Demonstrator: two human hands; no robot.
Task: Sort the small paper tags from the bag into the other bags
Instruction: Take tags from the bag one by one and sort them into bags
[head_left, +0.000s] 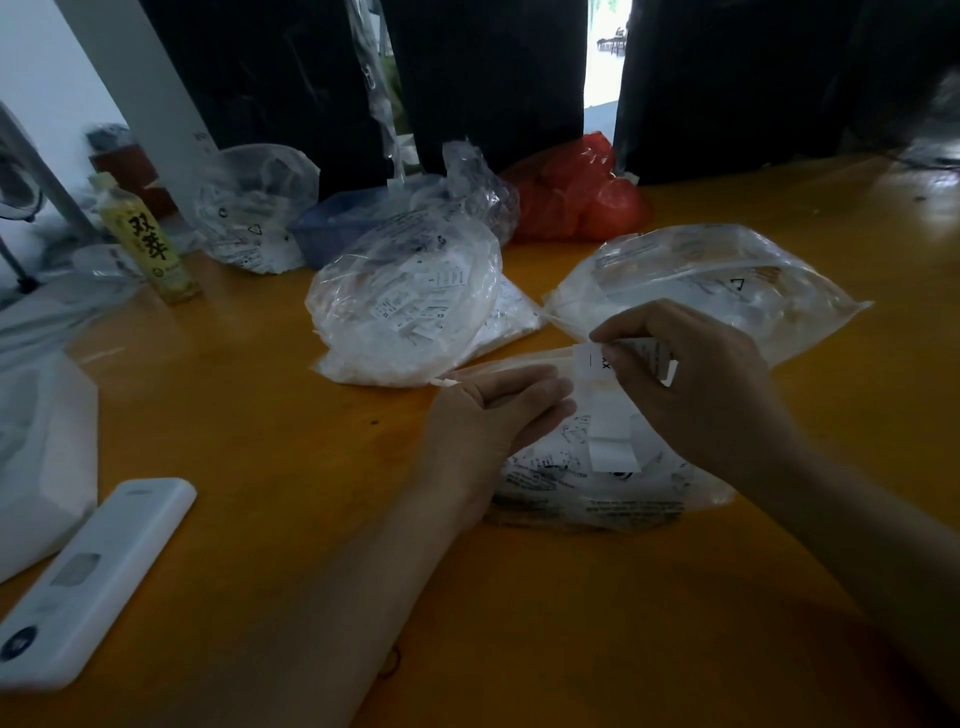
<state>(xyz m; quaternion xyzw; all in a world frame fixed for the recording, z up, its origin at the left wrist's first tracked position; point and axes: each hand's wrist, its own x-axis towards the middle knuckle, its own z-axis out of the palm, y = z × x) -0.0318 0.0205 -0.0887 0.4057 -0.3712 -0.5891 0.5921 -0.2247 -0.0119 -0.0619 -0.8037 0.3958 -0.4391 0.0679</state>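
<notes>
Reading step: right hand (691, 384) fingers pinch a small white paper tag (589, 359); left hand (498, 415) fingers straight; next, choose the matching clear plastic bag (410, 296).

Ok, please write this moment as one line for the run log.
right hand: pinches paper tag | left hand: open, resting on nearest bag | step: tag held above bag, not yet sorted

A small white paper tag (591, 362) printed "XX" is held upright at centre frame. Below it lies the flat clear source bag (597, 488). Two bulging clear bags of tags, (405, 301) and (717, 280), lie above.
</notes>
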